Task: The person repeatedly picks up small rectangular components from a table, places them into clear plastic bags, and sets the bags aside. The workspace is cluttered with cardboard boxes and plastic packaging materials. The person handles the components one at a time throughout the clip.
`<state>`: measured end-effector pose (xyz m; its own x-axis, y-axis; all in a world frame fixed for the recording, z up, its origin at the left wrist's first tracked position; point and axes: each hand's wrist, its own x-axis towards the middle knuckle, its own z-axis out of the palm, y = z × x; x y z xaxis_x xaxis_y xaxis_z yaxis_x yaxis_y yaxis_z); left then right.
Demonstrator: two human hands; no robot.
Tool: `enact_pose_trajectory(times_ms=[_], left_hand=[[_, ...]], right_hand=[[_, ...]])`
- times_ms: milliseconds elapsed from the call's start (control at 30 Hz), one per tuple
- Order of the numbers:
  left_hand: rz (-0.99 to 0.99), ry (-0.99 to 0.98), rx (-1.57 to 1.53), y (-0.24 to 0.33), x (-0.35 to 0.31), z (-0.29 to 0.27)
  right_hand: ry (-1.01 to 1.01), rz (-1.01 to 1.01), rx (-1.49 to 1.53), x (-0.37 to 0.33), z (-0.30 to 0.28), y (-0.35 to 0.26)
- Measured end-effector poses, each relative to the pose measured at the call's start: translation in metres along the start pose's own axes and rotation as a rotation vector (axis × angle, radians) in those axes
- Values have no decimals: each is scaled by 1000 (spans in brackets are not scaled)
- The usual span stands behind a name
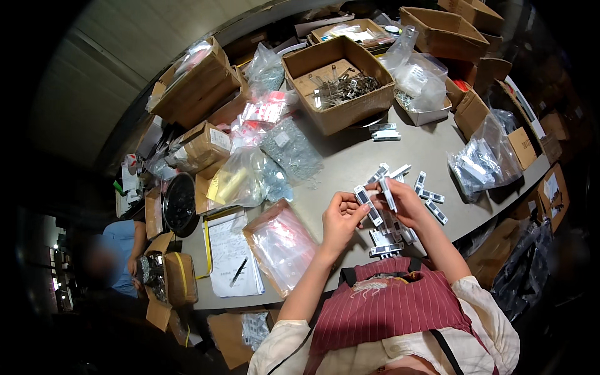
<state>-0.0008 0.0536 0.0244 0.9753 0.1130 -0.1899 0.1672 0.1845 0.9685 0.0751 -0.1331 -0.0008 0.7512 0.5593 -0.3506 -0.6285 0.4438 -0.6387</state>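
My left hand (339, 226) pinches a slim pale rectangular fitting (367, 205) with a dark inset strip, tilted above the table. Close beside it, my right hand (407, 204) grips a similar narrow fitting (388, 194), turned more edge-on. The two pieces are near each other; whether they touch, I cannot tell. Several more such fittings lie loose around my hands, among them a fitting at the right (435, 211). A stack of them (386, 242) sits near the table edge, just in front of my apron, partly hidden by my hands.
A cardboard box (340, 119) of metal clips stands at the back. Bagged parts (478, 164) lie on the right. To the left are a shallow box (253, 234) of clear bags, a notebook (226, 272) with a pen, and a black bowl (180, 203). Another person (122, 253) is far left.
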Motion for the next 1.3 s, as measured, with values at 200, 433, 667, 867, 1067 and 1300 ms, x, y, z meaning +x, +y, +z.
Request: enact_pose_trajectory(times_ms=[200, 433, 667, 867, 1067, 1300], left_hand=[[-65, -134, 12, -12, 14, -16], [-8, -166, 96, 3, 1, -6], [737, -81, 787, -6, -3, -8], [633, 444, 517, 32, 20, -79], [584, 861, 1101, 111, 44, -206], [332, 612, 1007, 100, 45, -218]], right_hand=[[-46, 102, -193, -16, 31, 10], [-115, 127, -207, -10, 20, 19], [-7, -51, -262, -4, 24, 33], [331, -486, -1189, 18, -24, 43], [222, -524, -1673, 15, -25, 4], [135, -407, -1877, 67, -26, -73]])
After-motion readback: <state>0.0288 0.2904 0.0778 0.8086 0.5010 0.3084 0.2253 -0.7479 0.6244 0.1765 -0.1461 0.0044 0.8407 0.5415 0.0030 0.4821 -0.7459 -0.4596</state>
